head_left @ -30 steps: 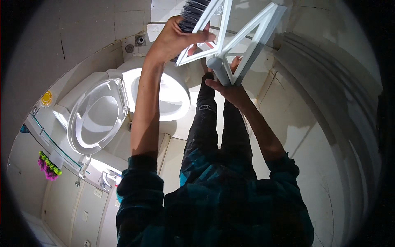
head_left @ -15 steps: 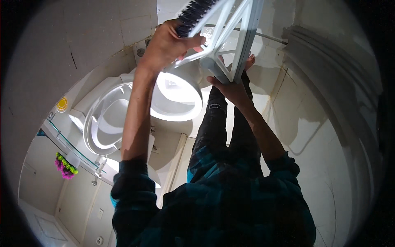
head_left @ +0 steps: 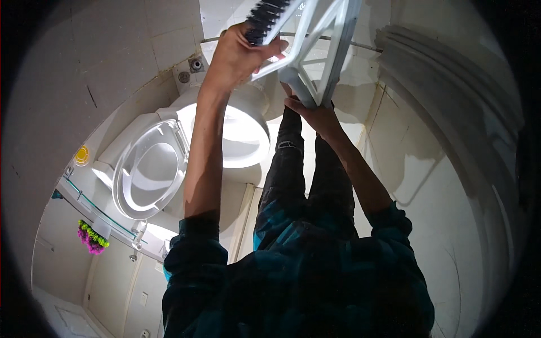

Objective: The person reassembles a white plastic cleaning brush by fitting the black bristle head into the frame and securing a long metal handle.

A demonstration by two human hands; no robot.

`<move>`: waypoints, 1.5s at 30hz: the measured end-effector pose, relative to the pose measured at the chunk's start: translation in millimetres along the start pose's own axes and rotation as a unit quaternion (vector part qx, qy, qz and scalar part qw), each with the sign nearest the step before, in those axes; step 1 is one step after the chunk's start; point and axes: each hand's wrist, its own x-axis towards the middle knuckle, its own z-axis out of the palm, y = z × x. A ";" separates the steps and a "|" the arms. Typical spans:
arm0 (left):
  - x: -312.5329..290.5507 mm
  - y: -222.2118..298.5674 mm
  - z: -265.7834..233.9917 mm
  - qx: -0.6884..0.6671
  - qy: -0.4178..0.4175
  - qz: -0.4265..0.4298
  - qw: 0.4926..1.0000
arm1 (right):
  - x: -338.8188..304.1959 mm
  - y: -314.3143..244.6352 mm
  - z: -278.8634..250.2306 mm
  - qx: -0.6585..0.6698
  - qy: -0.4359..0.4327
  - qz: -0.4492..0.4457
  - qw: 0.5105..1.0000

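A pale bathroom surrounds you, with a white toilet on your left, its lid raised, and a grey curtain hanging on your right. Beyond the toilet, purple and green flowers sit near a curved glass shelf, with a round yellow item close to its upper end. You have the white frame up in front of you, above your dark trousers, its far end cut off by the top edge. Your left hand is wrapped around the bar that carries the dark bristles. Your right hand grips the near end, by the rounded grey bar (most of those fingers are hidden from view).
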 end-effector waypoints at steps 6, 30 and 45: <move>5.9 -3.0 1.0 -0.190 -0.033 -0.022 0.981 | -5.4 5.1 -6.7 0.056 0.005 0.037 0.998; -12.2 -30.7 -6.8 -0.669 -0.047 -0.113 0.733 | 18.9 -33.3 -34.3 0.292 -0.106 -0.017 0.950; -53.3 -61.7 23.2 0.018 0.142 0.129 0.981 | 43.5 -24.1 -46.8 0.302 -0.273 0.093 0.909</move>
